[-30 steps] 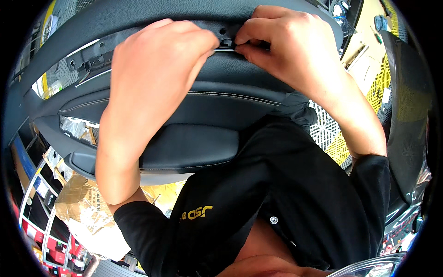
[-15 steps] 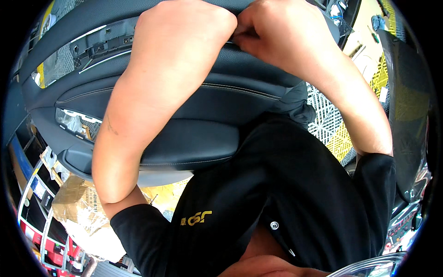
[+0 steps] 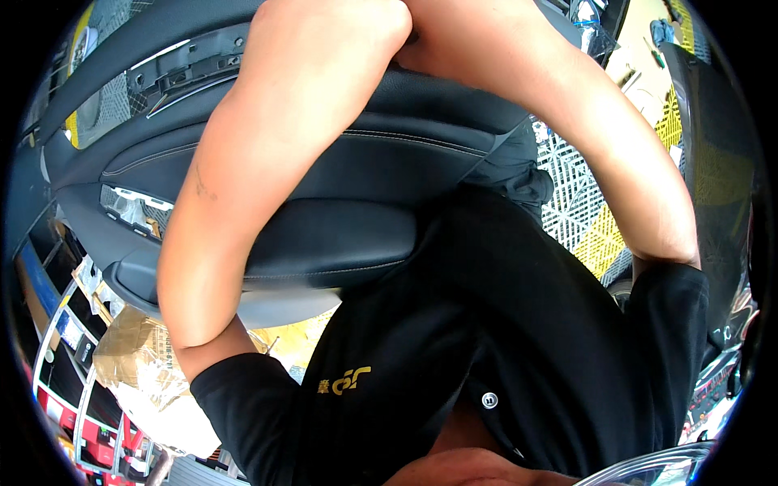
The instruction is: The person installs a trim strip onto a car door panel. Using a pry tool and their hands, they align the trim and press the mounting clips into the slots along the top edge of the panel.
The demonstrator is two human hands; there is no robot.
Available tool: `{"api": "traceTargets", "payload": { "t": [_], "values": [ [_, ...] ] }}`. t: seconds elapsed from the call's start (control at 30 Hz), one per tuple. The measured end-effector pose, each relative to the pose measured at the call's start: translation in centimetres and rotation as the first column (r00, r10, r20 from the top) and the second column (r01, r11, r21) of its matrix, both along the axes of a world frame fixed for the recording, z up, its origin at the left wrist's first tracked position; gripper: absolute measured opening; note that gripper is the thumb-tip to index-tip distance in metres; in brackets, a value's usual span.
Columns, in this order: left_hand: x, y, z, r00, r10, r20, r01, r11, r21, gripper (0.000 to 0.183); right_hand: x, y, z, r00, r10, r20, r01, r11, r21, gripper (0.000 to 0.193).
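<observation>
- Nearest is the person's black shirt (image 3: 405,324), with a dark padded door panel (image 3: 385,166) lying just beyond and beneath both forearms.
- The panel's armrest (image 3: 332,239) points toward the shirt; at its left is a small opening (image 3: 134,206) with a white inner edge.
- The panel's long axis runs left to right, crossing the line of the reaching arms; most of its visible surface lies between the person's body and the hands.
- The left forearm (image 3: 267,138) crosses the panel and covers part of a grey metal bracket (image 3: 190,63), which sits in a long slot near the far edge. The left arm is the nearer one to that visible stretch; the right forearm (image 3: 583,105) slants in from the right, over the floor.
- The left hand (image 3: 365,16) and right hand (image 3: 433,32) come close together at the picture's upper edge, beyond the armrest. Their fingers are cut off or hidden, so I cannot tell whether either is open, closed or gripping anything.
- Compared with a second ago, both hands have reached farther away: then the fingers showed, pinched at the far strip of the panel. More of the left arm now covers the panel's middle.
- Farther off are a cardboard box (image 3: 134,348) at lower left and yellow and grey floor tiles (image 3: 567,190) to the right.
</observation>
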State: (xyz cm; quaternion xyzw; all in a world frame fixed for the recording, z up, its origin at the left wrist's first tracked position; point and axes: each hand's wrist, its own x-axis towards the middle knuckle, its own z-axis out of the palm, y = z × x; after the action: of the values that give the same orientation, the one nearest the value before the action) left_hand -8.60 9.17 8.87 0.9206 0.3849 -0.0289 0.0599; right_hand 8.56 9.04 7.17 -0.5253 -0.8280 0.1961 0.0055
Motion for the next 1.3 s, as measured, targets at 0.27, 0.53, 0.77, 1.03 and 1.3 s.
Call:
{"api": "traceTargets", "payload": {
  "t": [0.27, 0.53, 0.77, 1.03, 1.3],
  "values": [
    [-0.9, 1.1, 0.0, 0.981, -0.017, 0.193, 0.032, 0.997, -0.076, 0.015, 1.0, -0.2, -0.2, 0.988, 0.011, -0.156, -0.024, 0.997, -0.080, 0.016],
    [-1.3, 0.6, -1.3, 0.983, -0.025, 0.180, 0.016, 0.999, 0.052, 0.015, 0.9, -1.0, -0.7, 0.983, -0.001, -0.186, -0.003, 1.000, -0.018, 0.013],
    [-1.4, 0.3, -1.3, 0.983, -0.011, 0.181, 0.005, 1.000, 0.028, 0.012, 0.8, -1.1, -0.9, 0.987, 0.003, -0.164, -0.007, 1.000, -0.025, 0.013],
    [-1.5, 1.1, -1.3, 0.998, -0.018, 0.058, 0.018, 1.000, 0.014, 0.011, 0.8, -0.9, -0.7, 0.974, 0.000, -0.226, -0.005, 1.000, -0.020, 0.011],
    [-9.6, 1.1, 1.0, 0.946, -0.133, 0.297, 0.152, 0.987, -0.043, 0.016, 2.3, -1.9, -2.3, 0.968, 0.128, -0.218, -0.127, 0.992, 0.019, 0.016]
  ]
}}
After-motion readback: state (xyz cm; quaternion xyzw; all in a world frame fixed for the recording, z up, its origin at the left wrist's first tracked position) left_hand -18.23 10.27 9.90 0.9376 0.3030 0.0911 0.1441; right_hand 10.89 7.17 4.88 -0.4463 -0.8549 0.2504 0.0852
